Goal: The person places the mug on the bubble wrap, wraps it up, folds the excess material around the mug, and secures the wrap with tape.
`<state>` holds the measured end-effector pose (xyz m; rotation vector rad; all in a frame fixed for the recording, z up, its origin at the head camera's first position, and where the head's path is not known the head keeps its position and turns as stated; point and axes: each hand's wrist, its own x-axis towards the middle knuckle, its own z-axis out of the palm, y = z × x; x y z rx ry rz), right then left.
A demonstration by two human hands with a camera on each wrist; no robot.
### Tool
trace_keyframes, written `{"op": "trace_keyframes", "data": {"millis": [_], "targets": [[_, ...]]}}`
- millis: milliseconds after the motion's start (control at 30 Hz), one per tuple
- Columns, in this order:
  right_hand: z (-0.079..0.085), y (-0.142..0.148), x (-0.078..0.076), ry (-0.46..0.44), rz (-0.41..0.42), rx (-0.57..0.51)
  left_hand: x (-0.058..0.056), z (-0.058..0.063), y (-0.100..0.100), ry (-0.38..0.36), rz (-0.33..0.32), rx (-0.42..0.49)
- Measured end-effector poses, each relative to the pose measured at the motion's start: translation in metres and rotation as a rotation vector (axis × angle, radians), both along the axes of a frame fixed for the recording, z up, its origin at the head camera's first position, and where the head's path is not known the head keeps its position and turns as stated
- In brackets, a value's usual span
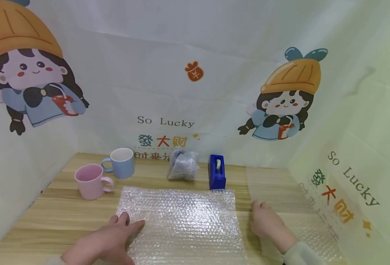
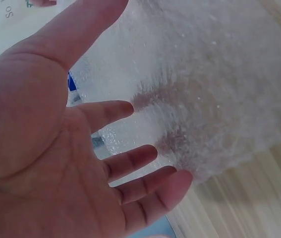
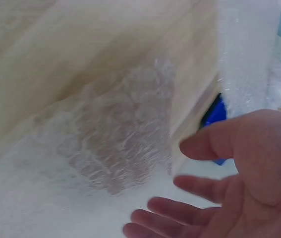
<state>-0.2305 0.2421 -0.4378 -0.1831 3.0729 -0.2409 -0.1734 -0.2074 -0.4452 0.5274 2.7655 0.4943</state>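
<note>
A sheet of clear bubble wrap (image 1: 185,224) lies flat on the wooden table in the head view. At its left edge is my left hand (image 1: 105,239), fingers spread; in the left wrist view its fingertips (image 2: 147,151) come right at the sheet. To the right of that sheet, my right hand (image 1: 267,222) is over the near side of a second bubble wrap sheet (image 1: 314,228). The right wrist view shows that hand's fingers (image 3: 172,210) extended and apart, with nothing between them and the thumb.
A blue tape dispenser (image 1: 217,175) stands at the bubble wrap's far edge. Left of it sits a bundle (image 1: 184,167) wrapped in bubble wrap. A pink mug (image 1: 91,184) and a light blue mug (image 1: 123,163) stand at the left. Printed cloth (image 1: 168,92) hangs behind the table (image 1: 59,209).
</note>
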Motion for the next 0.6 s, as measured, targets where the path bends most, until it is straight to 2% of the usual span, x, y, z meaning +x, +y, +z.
{"op": "trace_keyframes", "data": {"millis": [200, 333, 433, 500, 600], "targets": [[0.012, -0.016, -0.001, 0.15, 0.056, -0.043, -0.002, -0.001, 0.007, 0.001, -0.005, 0.004], [0.016, -0.036, 0.003, 0.214, 0.174, -0.093, -0.005, -0.001, 0.012, 0.003, 0.002, 0.003], [0.012, -0.048, 0.006, 0.153, 0.332, -0.104, -0.009, -0.002, 0.017, 0.031, 0.004, -0.004], [0.008, -0.054, 0.009, 0.065, 0.426, -0.097, -0.011, -0.003, 0.021, 0.068, -0.002, -0.007], [0.002, -0.057, 0.013, -0.083, 0.491, -0.069, -0.015, -0.004, 0.025, 0.077, -0.02, 0.032]]}}
